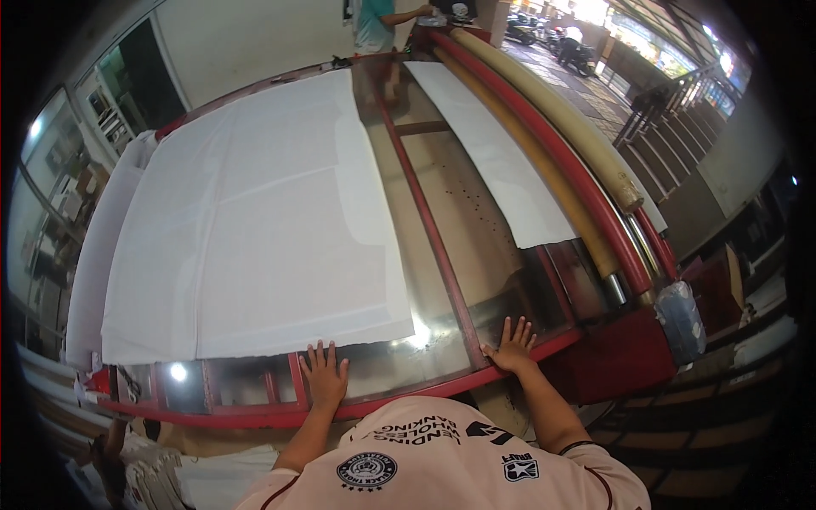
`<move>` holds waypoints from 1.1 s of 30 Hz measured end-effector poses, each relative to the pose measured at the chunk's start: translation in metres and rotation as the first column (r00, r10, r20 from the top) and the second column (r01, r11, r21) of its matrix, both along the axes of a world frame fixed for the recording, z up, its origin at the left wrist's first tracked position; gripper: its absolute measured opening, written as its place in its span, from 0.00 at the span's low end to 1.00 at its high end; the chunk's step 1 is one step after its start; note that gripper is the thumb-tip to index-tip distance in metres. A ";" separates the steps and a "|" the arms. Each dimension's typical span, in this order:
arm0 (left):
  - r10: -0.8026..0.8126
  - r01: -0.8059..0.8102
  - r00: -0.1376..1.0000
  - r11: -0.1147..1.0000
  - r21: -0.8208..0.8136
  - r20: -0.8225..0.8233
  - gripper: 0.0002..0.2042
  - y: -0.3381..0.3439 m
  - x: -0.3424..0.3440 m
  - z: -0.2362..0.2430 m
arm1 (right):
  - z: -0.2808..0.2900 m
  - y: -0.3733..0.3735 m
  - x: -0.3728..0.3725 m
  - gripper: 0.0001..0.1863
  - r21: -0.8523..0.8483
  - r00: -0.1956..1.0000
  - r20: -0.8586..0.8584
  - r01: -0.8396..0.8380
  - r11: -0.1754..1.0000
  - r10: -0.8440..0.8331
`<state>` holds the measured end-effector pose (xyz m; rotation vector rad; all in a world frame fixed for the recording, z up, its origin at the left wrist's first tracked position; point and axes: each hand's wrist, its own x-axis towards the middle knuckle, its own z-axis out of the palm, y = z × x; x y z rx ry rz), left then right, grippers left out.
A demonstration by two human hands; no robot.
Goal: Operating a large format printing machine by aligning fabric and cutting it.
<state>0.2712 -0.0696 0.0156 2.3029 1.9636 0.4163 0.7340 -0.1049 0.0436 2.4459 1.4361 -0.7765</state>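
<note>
A large white cloth lies over the left and middle of a red-framed table with a glossy, see-through top. My left hand rests palm down at the near edge, its spread fingertips at the cloth's near border. Farther right, my right hand lies on the table's near rim with fingers apart, holding nothing. A narrower white strip of what looks like cloth runs along the table's right side, beyond my right hand. Bare see-through top lies between the two white pieces, with small dark specks on it.
Long rolls, among them a red roller and a tan roll, line the right side. A white roll stands along the left edge. Dark-handled scissors lie at the near left corner. Another person stands at the far end.
</note>
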 end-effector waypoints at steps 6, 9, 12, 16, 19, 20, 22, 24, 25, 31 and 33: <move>0.020 -0.019 1.000 0.999 -0.032 0.011 0.28 -0.001 0.003 0.005 | -0.003 -0.003 0.004 0.65 0.023 1.000 0.003 -0.012 1.000 0.012; 0.030 -0.029 0.999 0.997 -0.074 0.013 0.28 -0.001 0.005 0.006 | -0.001 -0.003 0.005 0.65 0.021 1.000 -0.020 0.007 1.000 -0.007; 0.023 -0.023 1.000 0.997 -0.073 -0.003 0.28 -0.001 0.005 0.006 | 0.003 -0.003 0.004 0.65 0.010 0.999 -0.035 0.002 1.000 -0.002; 0.032 -0.031 0.999 0.996 -0.083 0.009 0.28 -0.001 0.005 0.005 | 0.006 -0.002 0.003 0.64 -0.001 0.999 -0.033 -0.001 1.000 0.001; 0.038 -0.038 0.999 0.996 -0.085 0.006 0.28 -0.001 0.004 0.005 | 0.006 -0.002 0.003 0.65 0.001 0.999 -0.038 0.001 1.000 -0.001; 0.033 -0.033 0.999 0.996 -0.080 0.002 0.28 -0.001 0.004 0.005 | 0.006 -0.001 0.003 0.65 -0.011 0.999 -0.036 -0.009 1.000 0.008; 0.036 -0.036 0.999 0.997 -0.073 -0.002 0.28 -0.001 0.004 0.005 | 0.004 -0.001 0.003 0.65 -0.008 1.000 -0.026 -0.003 1.000 0.003; 0.032 -0.032 0.999 0.996 -0.085 0.000 0.29 -0.001 0.004 0.006 | 0.002 -0.001 0.004 0.65 -0.008 1.000 -0.028 -0.009 1.000 0.009; 0.039 -0.039 0.999 0.996 -0.084 -0.002 0.29 -0.001 0.004 0.006 | 0.001 -0.001 0.004 0.65 -0.003 1.000 -0.019 -0.005 1.000 0.005; 0.037 -0.036 0.999 0.996 -0.087 0.015 0.29 -0.001 0.006 0.009 | -0.002 -0.002 0.004 0.66 0.009 1.000 -0.012 -0.005 1.000 0.005; 0.036 -0.034 0.999 0.996 -0.081 0.021 0.29 -0.001 0.006 0.009 | -0.001 -0.002 0.004 0.65 -0.004 1.000 -0.012 -0.008 1.000 0.008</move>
